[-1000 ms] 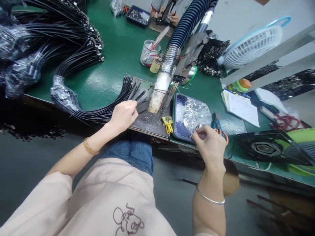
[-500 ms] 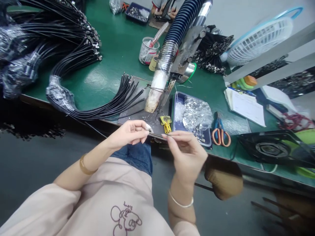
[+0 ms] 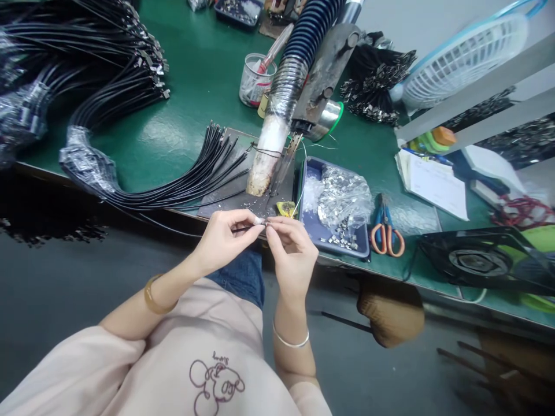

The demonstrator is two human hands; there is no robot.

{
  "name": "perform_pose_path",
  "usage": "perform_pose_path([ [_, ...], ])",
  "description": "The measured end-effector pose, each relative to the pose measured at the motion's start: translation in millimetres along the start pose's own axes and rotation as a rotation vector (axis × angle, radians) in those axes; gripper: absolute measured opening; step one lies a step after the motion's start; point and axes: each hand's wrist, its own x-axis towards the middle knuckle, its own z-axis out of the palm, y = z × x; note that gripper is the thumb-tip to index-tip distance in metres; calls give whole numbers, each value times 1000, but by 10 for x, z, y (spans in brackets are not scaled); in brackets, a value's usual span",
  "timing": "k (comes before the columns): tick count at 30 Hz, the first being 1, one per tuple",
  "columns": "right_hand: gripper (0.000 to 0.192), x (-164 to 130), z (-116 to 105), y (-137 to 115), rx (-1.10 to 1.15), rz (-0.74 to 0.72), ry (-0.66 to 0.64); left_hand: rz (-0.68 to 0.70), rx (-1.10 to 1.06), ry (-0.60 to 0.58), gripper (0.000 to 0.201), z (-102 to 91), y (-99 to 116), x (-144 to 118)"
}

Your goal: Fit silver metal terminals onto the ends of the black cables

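Pinching 1 thin black cable [image 3: 243,229] end between them, both hands, left hand [image 3: 223,238] and right hand [image 3: 291,254], meet fingertip to fingertip.

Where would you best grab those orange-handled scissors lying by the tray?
Probably by the orange handle loops, coming from the bench's near edge. The scissors lie flat on the green bench, loops towards the person, blades pointing away, so the loops are the nearest, safest part, right of the blue tray.

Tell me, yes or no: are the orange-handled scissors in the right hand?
No. The scissors lie on the green table beside the blue tray, while the right hand pinches a cable end.
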Motion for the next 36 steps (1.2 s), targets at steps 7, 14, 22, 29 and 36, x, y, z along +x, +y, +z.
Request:
perform_pose_path([
  [7,4,-17,-18,34,76,114,-1,345,295,107,13,36,-67,-35],
  [14,4,-42,-89,82,65,95,-34,465,400,76,10,15,-84,-46],
  [22,8,42,-322,38,126,151,-288,711,555,-119,22,-77,-120,-48],
  [29,11,-123,-84,-17,147,95,-65,286,262,-75,22,15,2,-182],
  [36,5,-137,75,45,104,78,7,-126,-227,-56,22,-35,27,-112],
])
